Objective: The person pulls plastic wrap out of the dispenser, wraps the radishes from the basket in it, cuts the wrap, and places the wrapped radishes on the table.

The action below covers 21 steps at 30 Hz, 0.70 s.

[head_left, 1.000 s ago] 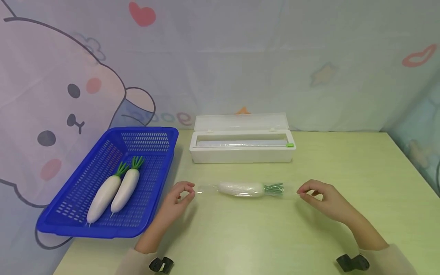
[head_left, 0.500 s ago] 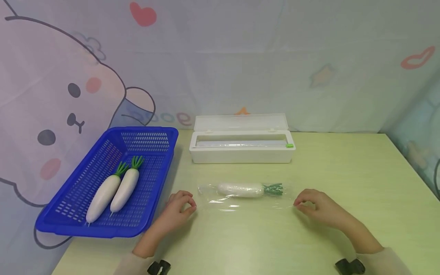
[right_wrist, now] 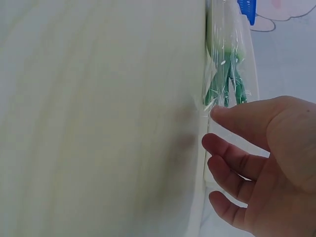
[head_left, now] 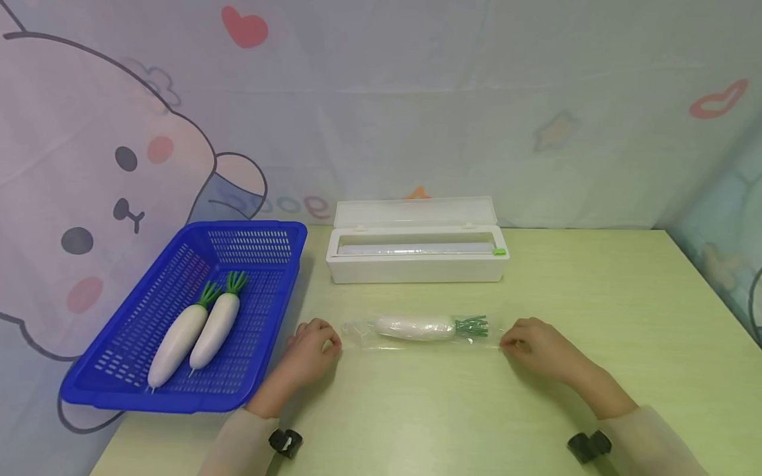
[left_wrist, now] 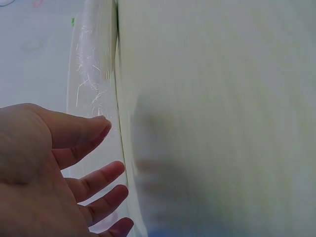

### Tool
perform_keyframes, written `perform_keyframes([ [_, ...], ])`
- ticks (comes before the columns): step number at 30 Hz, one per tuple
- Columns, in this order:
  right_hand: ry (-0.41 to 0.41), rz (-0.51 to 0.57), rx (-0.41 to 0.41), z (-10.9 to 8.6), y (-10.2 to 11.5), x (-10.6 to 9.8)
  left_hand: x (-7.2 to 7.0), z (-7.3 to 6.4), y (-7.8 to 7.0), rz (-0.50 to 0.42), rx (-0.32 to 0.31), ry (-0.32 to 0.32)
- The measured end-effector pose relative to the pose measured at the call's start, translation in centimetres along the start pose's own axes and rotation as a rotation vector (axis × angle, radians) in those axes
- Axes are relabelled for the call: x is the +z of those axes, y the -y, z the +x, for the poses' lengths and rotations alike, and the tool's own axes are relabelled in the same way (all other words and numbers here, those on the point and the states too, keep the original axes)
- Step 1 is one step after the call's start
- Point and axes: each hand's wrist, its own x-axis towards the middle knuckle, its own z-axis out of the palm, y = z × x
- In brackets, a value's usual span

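Note:
A white radish (head_left: 415, 327) with green stalks (head_left: 472, 326) lies crosswise on the table, covered by clear plastic wrap (head_left: 360, 332). At the wrap's left end my left hand (head_left: 312, 350) pinches its near edge between thumb and forefinger, the other fingers loosely bent. My right hand (head_left: 538, 347) pinches the near edge at the right end, just past the stalks. In the right wrist view the wrapped stalks (right_wrist: 224, 81) lie close to the thumb (right_wrist: 232, 116). The left wrist view has creased wrap (left_wrist: 91, 64) beyond the thumb (left_wrist: 89, 128).
At the left stands a blue slotted basket (head_left: 286, 311) with two bare white radishes (head_left: 178, 345) inside. Behind the wrapped radish is a white film dispenser box (head_left: 417, 270), lid (head_left: 415, 211) up, roll visible. A printed curtain (head_left: 536, 66) hangs behind the table (head_left: 417, 410).
Both hands drew the wrap's near edge toward the person, spreading it flat, then moved back toward the radish. The right hand has also shifted left.

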Motion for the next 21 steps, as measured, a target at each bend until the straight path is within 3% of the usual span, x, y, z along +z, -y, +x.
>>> perform_keyframes([
  [8,-0.002,-0.040,0.028,0.9,-0.2,0.2,0.1,1.1,0.1,0.007,-0.022,0.029],
  [13,0.036,0.021,0.074,1.0,-0.4,0.2,0.3,1.4,0.1,-0.028,-0.067,0.047],
  [15,0.064,0.078,0.120,0.9,-0.5,0.2,0.2,1.3,0.1,-0.098,-0.087,0.063],
  [18,0.093,0.192,0.202,0.5,-0.6,0.1,0.1,1.0,0.2,-0.284,-0.137,0.081],
  [21,0.094,0.291,0.267,0.0,-0.6,-0.5,-0.1,0.9,0.2,-0.478,-0.195,0.045],
])
